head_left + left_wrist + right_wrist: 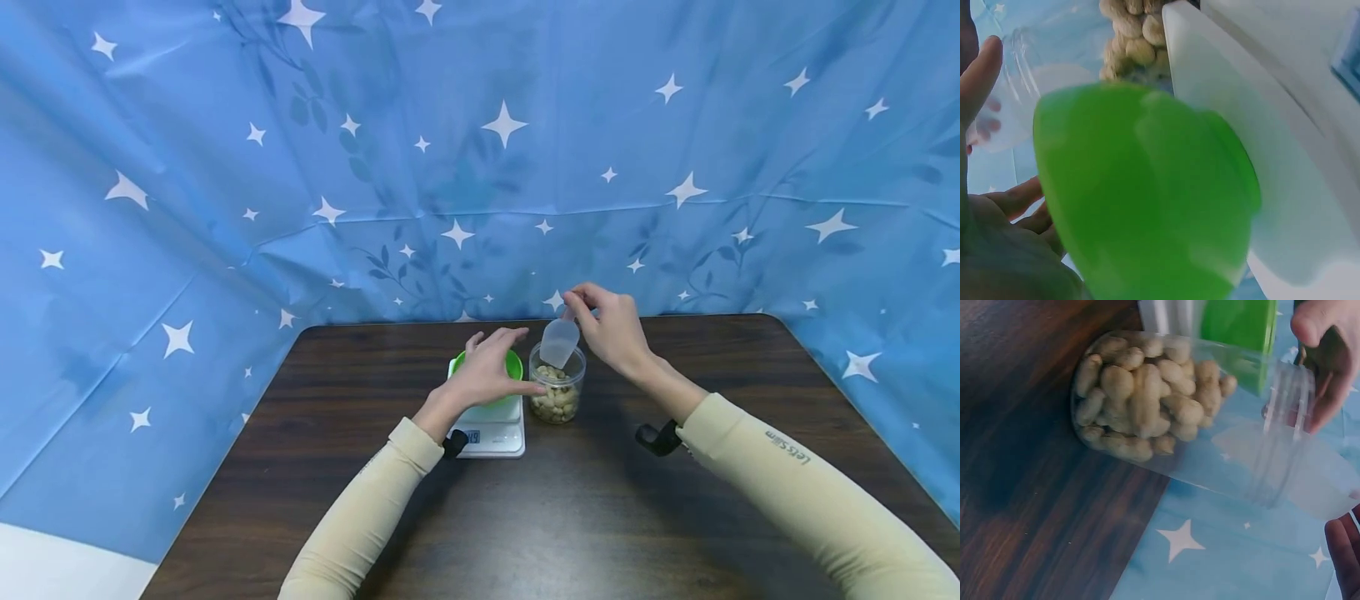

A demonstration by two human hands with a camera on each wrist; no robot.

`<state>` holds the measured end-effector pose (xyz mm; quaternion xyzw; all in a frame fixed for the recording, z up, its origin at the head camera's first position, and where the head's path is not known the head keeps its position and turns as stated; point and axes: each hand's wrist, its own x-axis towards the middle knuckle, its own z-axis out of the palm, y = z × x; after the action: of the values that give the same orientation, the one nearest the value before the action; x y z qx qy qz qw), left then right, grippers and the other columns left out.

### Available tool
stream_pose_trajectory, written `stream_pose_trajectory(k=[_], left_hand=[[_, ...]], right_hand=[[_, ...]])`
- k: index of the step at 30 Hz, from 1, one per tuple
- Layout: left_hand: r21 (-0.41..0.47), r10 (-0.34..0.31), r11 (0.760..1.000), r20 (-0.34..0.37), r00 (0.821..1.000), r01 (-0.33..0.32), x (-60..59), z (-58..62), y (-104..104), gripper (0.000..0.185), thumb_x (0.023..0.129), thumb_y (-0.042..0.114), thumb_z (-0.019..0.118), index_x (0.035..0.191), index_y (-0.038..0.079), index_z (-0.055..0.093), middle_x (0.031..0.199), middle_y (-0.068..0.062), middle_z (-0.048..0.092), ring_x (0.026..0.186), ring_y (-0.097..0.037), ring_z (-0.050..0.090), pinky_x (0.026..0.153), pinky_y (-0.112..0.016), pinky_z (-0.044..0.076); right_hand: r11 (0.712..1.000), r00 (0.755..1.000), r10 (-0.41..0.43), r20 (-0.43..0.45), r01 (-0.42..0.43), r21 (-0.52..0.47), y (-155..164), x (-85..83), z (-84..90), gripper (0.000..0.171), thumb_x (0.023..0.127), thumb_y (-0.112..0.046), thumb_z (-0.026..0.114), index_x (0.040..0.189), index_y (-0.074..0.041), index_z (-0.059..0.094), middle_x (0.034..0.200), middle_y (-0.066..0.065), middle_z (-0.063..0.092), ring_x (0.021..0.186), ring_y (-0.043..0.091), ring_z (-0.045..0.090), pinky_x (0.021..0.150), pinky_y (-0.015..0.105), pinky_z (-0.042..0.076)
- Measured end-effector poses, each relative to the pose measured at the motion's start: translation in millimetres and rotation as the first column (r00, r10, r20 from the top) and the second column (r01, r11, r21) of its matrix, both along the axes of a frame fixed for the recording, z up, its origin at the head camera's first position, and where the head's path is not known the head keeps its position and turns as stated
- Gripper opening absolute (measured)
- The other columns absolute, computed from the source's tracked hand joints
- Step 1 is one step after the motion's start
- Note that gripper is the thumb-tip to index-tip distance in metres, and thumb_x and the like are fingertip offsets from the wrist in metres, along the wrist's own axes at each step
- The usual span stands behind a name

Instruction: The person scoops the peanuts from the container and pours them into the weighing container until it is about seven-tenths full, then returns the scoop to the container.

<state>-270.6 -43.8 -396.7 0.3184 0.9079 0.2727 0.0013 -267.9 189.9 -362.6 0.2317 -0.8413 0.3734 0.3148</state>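
Observation:
In the head view my right hand (611, 329) pinches the handle of a translucent white scoop (559, 340). Its cup tilts down into the mouth of a clear jar (573, 379). Unshelled peanuts (1147, 394) fill the lower part of that jar. My left hand (487, 371) is over a green bowl (1141, 194), fingers spread and thumb reaching across to the jar; whether they touch either one, I cannot tell. The bowl stands on a white kitchen scale (502, 446), with its inside mostly hidden by my left hand.
All of this stands near the far edge of a dark wooden table (540, 517). A blue curtain with white stars (465, 167) hangs behind it and along the left. The scale's small display (471, 437) faces me, partly covered by a black wrist strap (454, 444).

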Motion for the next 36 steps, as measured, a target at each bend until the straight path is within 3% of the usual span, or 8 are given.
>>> stream_pose_trajectory(k=[10,20,26,32,36], left_hand=[[-0.036,-0.033,0.999,0.025,0.999,0.034,-2.5,-4.8,18,0.098,0.081,0.053,0.086,0.155,0.006,0.043,0.139,-0.006,0.058,0.124,-0.024,0.055,0.116,-0.059,0.023],[-0.062,-0.048,0.997,0.000,0.999,0.048,-7.0,-7.5,23,0.088,0.081,0.051,0.086,0.150,0.010,0.050,0.135,-0.002,0.062,0.122,-0.021,0.058,0.114,-0.056,0.027],[-0.059,-0.053,0.997,0.010,0.999,0.053,-6.9,-9.1,24,0.087,0.081,0.050,0.086,0.149,0.009,0.051,0.136,-0.003,0.063,0.126,-0.020,0.057,0.117,-0.057,0.024],[-0.040,-0.040,0.998,0.038,0.998,0.041,-6.5,-8.9,24,0.087,0.081,0.050,0.087,0.149,0.009,0.051,0.135,-0.003,0.063,0.125,-0.022,0.057,0.117,-0.055,0.025],[-0.030,-0.027,0.999,0.047,0.999,0.028,-6.6,-9.0,25,0.086,0.080,0.050,0.087,0.147,0.009,0.052,0.132,-0.003,0.064,0.121,-0.023,0.058,0.115,-0.054,0.027]], right_hand=[[0.987,0.987,0.086,-0.135,-0.067,0.143,-5,4.8,-16.7,0.008,0.101,-0.008,0.067,0.098,-0.003,0.073,0.079,0.005,0.072,0.057,0.012,0.060,0.051,0.033,0.047],[0.977,0.983,0.112,-0.147,-0.081,0.197,-7,5.4,-33.4,0.007,0.100,-0.011,0.068,0.099,-0.005,0.072,0.081,0.004,0.071,0.061,0.012,0.062,0.053,0.033,0.050],[0.975,0.986,0.121,-0.111,-0.097,0.202,-5,5.7,-38.6,0.009,0.102,-0.013,0.067,0.098,-0.006,0.072,0.079,0.005,0.070,0.061,0.010,0.060,0.055,0.033,0.049],[0.981,0.992,0.076,-0.097,-0.057,0.186,-8,3.5,-40.3,0.008,0.101,-0.010,0.066,0.096,-0.005,0.071,0.074,0.005,0.068,0.053,0.009,0.055,0.050,0.032,0.045],[0.991,0.998,0.006,-0.064,0.003,0.135,-11,1.4,-41.9,0.014,0.103,-0.010,0.064,0.094,-0.002,0.071,0.067,0.002,0.065,0.044,0.005,0.042,0.045,0.031,0.038]])
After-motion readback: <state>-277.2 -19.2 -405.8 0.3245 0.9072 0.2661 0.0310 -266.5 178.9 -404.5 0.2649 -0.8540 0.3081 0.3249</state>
